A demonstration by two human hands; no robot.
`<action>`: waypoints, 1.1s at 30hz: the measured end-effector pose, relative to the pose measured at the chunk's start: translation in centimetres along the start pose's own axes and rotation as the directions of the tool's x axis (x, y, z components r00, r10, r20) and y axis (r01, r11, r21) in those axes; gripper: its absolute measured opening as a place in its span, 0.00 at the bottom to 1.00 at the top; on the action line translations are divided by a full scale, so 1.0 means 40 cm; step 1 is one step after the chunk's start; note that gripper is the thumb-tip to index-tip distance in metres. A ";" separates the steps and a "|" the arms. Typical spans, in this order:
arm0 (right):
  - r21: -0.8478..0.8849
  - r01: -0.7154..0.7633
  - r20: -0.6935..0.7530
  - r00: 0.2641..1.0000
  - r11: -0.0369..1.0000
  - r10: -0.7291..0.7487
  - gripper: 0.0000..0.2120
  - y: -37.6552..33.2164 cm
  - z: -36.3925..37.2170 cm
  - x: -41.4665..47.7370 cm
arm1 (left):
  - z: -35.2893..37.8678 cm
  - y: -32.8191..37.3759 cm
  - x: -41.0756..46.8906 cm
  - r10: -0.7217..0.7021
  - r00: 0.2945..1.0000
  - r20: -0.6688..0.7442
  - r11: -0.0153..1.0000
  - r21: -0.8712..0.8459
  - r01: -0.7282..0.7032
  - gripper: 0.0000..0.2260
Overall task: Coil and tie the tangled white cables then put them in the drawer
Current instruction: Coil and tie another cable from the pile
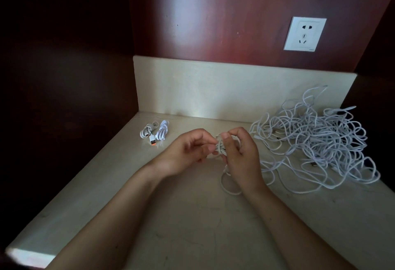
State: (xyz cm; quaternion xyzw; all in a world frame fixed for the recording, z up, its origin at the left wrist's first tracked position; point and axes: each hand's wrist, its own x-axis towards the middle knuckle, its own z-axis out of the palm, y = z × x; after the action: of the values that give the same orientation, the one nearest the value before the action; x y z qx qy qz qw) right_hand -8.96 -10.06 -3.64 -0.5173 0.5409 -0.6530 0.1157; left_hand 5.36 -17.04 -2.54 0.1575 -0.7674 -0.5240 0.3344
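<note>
White cable coil [220,149] held just above the bench [192,227], between both hands.
Its long axis runs away from the person; the right grip [242,155] curls round it, while the left grip [190,152], touching its left side, pinches the waist.

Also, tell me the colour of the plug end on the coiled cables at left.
Orange plug end, seen in head view.

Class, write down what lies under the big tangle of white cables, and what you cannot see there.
The tangle rests on the pale countertop, which shows through its outer loops. Its dense middle covers whatever lies beneath.
</note>
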 end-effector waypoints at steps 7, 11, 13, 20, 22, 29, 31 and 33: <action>0.008 -0.018 0.038 0.999 1.000 0.017 0.15 0.001 0.007 -0.008 | -0.014 0.014 -0.009 -0.132 0.990 -0.056 0.990 -0.062 0.128 0.05; 0.002 -0.093 0.102 0.991 0.996 0.092 0.13 -0.007 0.001 -0.001 | -0.018 0.019 -0.013 -0.155 0.985 -0.070 0.988 -0.036 0.152 0.07; 0.078 -0.211 0.195 0.962 0.974 0.192 0.09 -0.013 -0.008 0.004 | -0.030 0.020 -0.014 -0.128 0.991 -0.033 0.991 -0.036 0.127 0.07; 0.371 -0.767 0.600 0.628 0.524 0.495 0.09 -0.054 -0.039 0.012 | -0.017 0.032 -0.023 0.008 0.999 0.033 0.990 -0.143 -0.004 0.07; 0.386 -0.763 0.601 0.634 0.518 0.487 0.08 -0.060 -0.039 0.013 | -0.009 0.028 -0.019 0.022 1.000 -0.008 0.987 -0.158 -0.023 0.06; 0.237 -0.586 0.440 0.776 0.775 0.452 0.11 -0.047 -0.020 -0.005 | -0.009 0.013 0.002 0.059 0.976 -0.209 0.994 -0.081 -0.077 0.07; 0.114 -0.478 0.415 0.819 0.871 0.396 0.13 -0.049 -0.014 -0.015 | -0.009 0.007 0.005 0.066 0.961 -0.269 0.997 -0.022 -0.075 0.09; -0.018 -0.363 0.434 0.836 0.931 0.335 0.14 -0.052 -0.011 -0.023 | -0.015 -0.003 0.006 0.075 0.941 -0.330 0.996 0.061 -0.058 0.10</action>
State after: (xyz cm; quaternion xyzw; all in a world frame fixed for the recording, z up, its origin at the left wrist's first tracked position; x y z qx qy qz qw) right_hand -8.06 -8.36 -2.37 -0.5371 0.5656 -0.5077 0.3659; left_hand 5.58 -17.67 -2.44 0.2260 -0.7178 -0.4589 0.4724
